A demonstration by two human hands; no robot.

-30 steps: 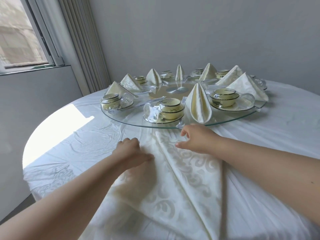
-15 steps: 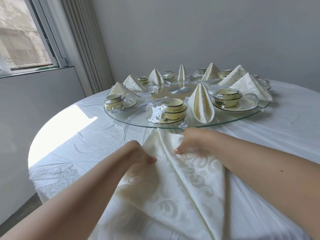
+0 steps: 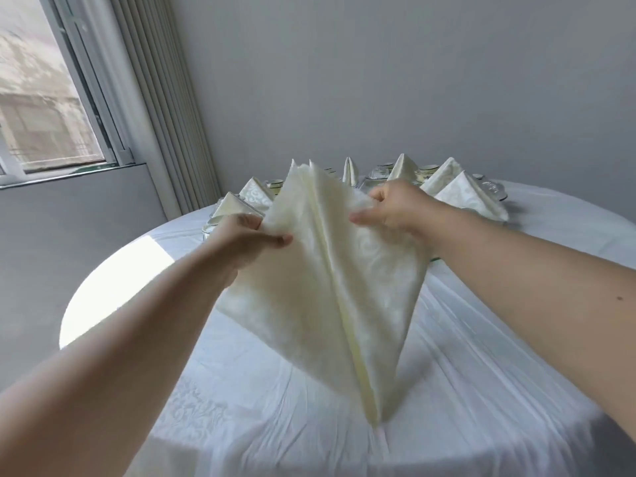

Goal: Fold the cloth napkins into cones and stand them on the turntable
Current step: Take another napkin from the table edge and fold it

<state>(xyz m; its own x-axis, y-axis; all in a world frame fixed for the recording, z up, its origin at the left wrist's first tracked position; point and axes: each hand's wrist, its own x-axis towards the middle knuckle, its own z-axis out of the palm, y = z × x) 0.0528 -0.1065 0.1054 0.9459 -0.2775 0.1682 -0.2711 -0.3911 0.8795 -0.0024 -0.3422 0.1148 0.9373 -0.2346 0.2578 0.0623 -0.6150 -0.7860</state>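
One cream damask napkin [image 3: 330, 270] is being held up over the white-clothed surface [image 3: 481, 373], clamped by left hand [image 3: 241, 242] and right hand [image 3: 395, 208]. Six folded cones [image 3: 464, 194] are standing behind.

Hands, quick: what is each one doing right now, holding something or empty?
Left hand: grips the left edge of the cream cloth napkin, lifted off the table.
Right hand: grips the same napkin's right edge.
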